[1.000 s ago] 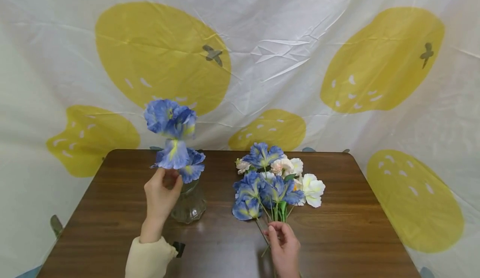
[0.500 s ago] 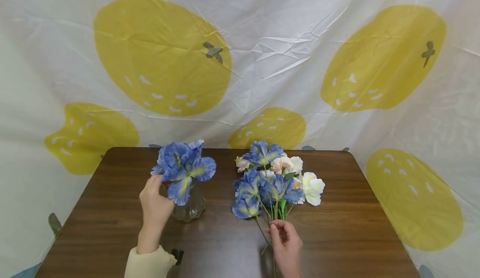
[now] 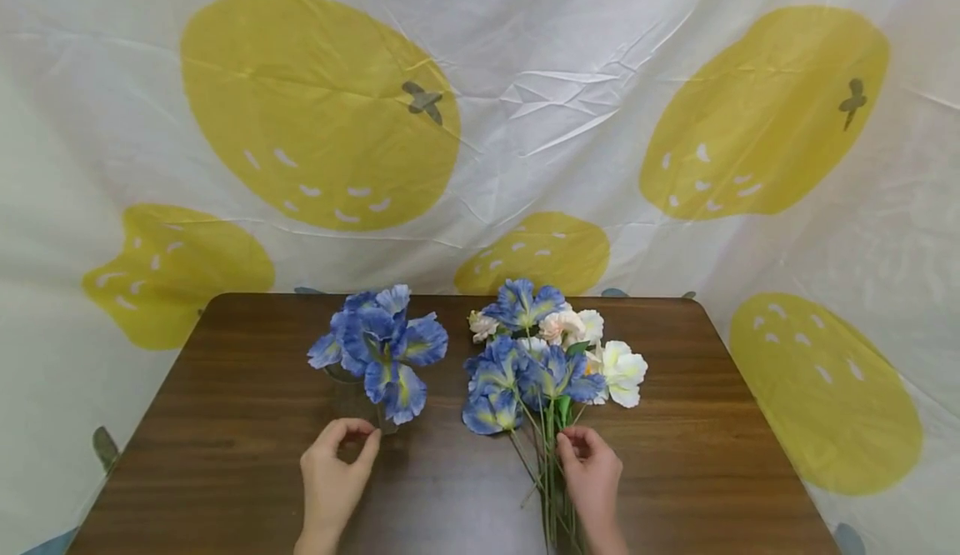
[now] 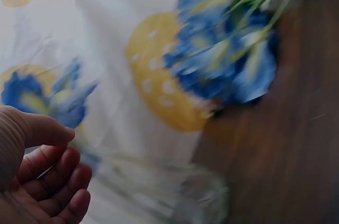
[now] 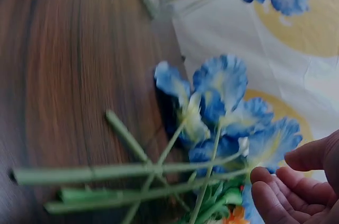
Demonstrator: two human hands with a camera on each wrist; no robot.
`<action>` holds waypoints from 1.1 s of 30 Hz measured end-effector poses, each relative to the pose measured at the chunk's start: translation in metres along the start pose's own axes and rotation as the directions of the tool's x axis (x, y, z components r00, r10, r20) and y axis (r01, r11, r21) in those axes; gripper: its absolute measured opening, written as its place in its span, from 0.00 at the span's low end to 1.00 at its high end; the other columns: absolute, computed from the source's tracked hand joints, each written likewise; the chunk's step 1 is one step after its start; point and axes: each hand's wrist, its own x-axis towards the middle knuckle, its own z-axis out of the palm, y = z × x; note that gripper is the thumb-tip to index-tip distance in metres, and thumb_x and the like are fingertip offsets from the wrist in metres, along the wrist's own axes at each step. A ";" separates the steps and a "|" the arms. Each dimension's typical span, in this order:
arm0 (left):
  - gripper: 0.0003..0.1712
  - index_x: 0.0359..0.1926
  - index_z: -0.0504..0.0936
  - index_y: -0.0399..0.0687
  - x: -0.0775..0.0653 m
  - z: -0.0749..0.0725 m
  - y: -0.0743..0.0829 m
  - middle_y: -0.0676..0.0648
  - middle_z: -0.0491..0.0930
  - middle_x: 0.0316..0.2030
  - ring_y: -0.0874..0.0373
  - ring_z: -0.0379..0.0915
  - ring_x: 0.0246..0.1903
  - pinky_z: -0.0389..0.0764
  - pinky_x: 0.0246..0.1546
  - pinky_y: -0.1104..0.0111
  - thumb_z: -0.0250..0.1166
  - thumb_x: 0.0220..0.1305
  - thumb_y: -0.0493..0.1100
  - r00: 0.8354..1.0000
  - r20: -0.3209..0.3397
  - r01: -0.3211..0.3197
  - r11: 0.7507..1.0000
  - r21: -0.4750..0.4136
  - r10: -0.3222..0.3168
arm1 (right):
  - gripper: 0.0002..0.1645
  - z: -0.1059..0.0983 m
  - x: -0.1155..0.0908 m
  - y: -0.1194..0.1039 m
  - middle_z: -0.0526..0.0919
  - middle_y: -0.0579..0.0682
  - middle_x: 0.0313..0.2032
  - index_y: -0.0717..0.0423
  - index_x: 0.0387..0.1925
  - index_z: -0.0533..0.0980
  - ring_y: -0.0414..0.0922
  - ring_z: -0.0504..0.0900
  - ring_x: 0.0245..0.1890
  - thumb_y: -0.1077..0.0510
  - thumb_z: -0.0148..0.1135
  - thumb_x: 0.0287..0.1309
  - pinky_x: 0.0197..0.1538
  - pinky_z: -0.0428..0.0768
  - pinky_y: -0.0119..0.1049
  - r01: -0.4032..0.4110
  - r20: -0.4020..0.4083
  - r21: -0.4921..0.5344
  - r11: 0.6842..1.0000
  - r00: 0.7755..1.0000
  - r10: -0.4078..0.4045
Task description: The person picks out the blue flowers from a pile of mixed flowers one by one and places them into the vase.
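Observation:
Blue irises [image 3: 378,347] stand in a clear glass vase [image 3: 352,405] at the left of the table; their blooms cover much of it from above. My left hand [image 3: 337,467] is in front of the vase, fingers loosely curled and holding nothing. In the left wrist view its thumb [image 4: 50,131] and fingers overlap the base of a bloom. On the right lies a bunch of blue irises [image 3: 555,376] with white flowers [image 3: 624,373] and pale pink ones [image 3: 561,327]. Beside their green stems [image 3: 551,472], my right hand [image 3: 592,472] has relaxed fingers with nothing between them.
The dark wooden table [image 3: 690,438] reaches back to a white cloth [image 3: 555,138] printed with yellow fruit. Several cut stem ends [image 5: 79,173] point toward the table's front, some crossing each other.
My left hand lowered a blue iris into the vase, let it go and drew back toward me. My right hand shifted slightly right, away from the stems it was touching.

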 end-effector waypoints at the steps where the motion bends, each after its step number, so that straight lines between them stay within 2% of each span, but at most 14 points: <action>1: 0.09 0.24 0.80 0.40 -0.006 0.003 0.001 0.51 0.80 0.23 0.62 0.75 0.23 0.74 0.27 0.79 0.70 0.42 0.26 1.000 0.023 0.005 1.000 -0.020 -0.005 | 0.03 0.001 0.003 0.002 0.83 0.53 0.22 0.65 0.26 0.80 0.40 0.78 0.19 0.71 0.67 0.47 0.22 0.75 0.24 0.002 0.009 -0.023 1.000 1.000 -0.001; 3: 0.08 0.24 0.80 0.42 -0.018 0.010 0.003 0.52 0.80 0.23 0.63 0.75 0.23 0.74 0.27 0.78 0.70 0.45 0.28 0.998 0.061 0.007 0.998 -0.060 -0.003 | 0.03 0.003 0.009 0.006 0.83 0.53 0.22 0.65 0.27 0.80 0.41 0.78 0.19 0.70 0.68 0.47 0.23 0.76 0.27 -0.001 0.032 -0.056 0.998 0.999 0.003; 5: 0.06 0.24 0.80 0.43 -0.028 0.018 0.005 0.53 0.79 0.23 0.63 0.74 0.23 0.74 0.27 0.78 0.70 0.52 0.35 0.996 0.092 -0.008 0.994 -0.107 0.018 | 0.03 0.005 0.014 0.010 0.83 0.53 0.22 0.65 0.27 0.81 0.42 0.78 0.20 0.69 0.68 0.47 0.23 0.76 0.28 -0.001 0.051 -0.081 0.997 0.999 0.006; 9: 0.12 0.24 0.79 0.42 -0.044 0.031 0.009 0.52 0.79 0.23 0.63 0.74 0.23 0.75 0.26 0.77 0.66 0.59 0.45 0.987 0.137 -0.054 0.979 -0.195 0.082 | 0.03 0.010 0.019 0.015 0.83 0.53 0.21 0.66 0.26 0.81 0.42 0.78 0.19 0.69 0.68 0.47 0.23 0.76 0.29 0.033 0.077 -0.087 0.996 0.997 -0.026; 13: 0.09 0.24 0.79 0.44 -0.053 0.039 0.014 0.54 0.78 0.23 0.64 0.74 0.22 0.74 0.24 0.77 0.67 0.57 0.41 0.981 0.167 -0.064 0.972 -0.226 0.103 | 0.02 0.016 0.023 0.017 0.82 0.52 0.20 0.65 0.25 0.81 0.42 0.78 0.19 0.68 0.68 0.47 0.23 0.76 0.30 0.061 0.105 -0.086 0.994 0.993 -0.052; 16: 0.06 0.25 0.80 0.45 -0.055 0.041 0.016 0.56 0.78 0.23 0.66 0.73 0.23 0.74 0.24 0.77 0.70 0.52 0.35 0.979 0.176 -0.060 0.973 -0.222 0.100 | 0.03 0.019 0.024 0.019 0.82 0.51 0.20 0.64 0.25 0.81 0.43 0.78 0.20 0.67 0.69 0.48 0.24 0.75 0.32 0.062 0.112 -0.104 0.993 0.992 -0.050; 20: 0.14 0.25 0.79 0.47 -0.055 0.040 0.017 0.56 0.78 0.23 0.66 0.73 0.22 0.73 0.24 0.78 0.71 0.41 0.26 0.979 0.174 -0.065 0.976 -0.207 0.102 | 0.03 0.022 0.026 0.021 0.82 0.51 0.19 0.63 0.24 0.81 0.43 0.79 0.20 0.66 0.69 0.47 0.23 0.75 0.32 0.051 0.120 -0.123 0.991 0.992 -0.036; 22: 0.15 0.24 0.79 0.47 -0.054 0.039 0.017 0.56 0.78 0.23 0.65 0.73 0.22 0.73 0.24 0.78 0.70 0.38 0.24 0.980 0.172 -0.062 0.979 -0.196 0.096 | 0.03 0.023 0.026 0.022 0.82 0.50 0.19 0.63 0.23 0.81 0.43 0.78 0.20 0.67 0.69 0.46 0.23 0.74 0.32 0.039 0.129 -0.135 0.990 0.991 -0.021; 29: 0.17 0.24 0.79 0.49 -0.052 0.036 0.020 0.57 0.77 0.23 0.66 0.72 0.23 0.75 0.24 0.76 0.71 0.39 0.24 0.978 0.207 0.021 0.986 -0.164 0.013 | 0.03 0.023 0.028 0.021 0.80 0.49 0.18 0.61 0.22 0.81 0.41 0.76 0.19 0.66 0.68 0.46 0.23 0.73 0.34 0.000 0.141 -0.161 0.987 0.990 0.023; 33: 0.11 0.24 0.80 0.47 -0.052 0.037 0.019 0.56 0.78 0.23 0.65 0.73 0.23 0.74 0.25 0.77 0.71 0.46 0.29 0.978 0.206 0.002 0.982 -0.189 0.038 | 0.02 0.021 0.028 0.019 0.81 0.51 0.18 0.64 0.23 0.80 0.41 0.77 0.17 0.68 0.67 0.47 0.21 0.74 0.32 -0.019 0.127 -0.116 0.993 0.991 0.034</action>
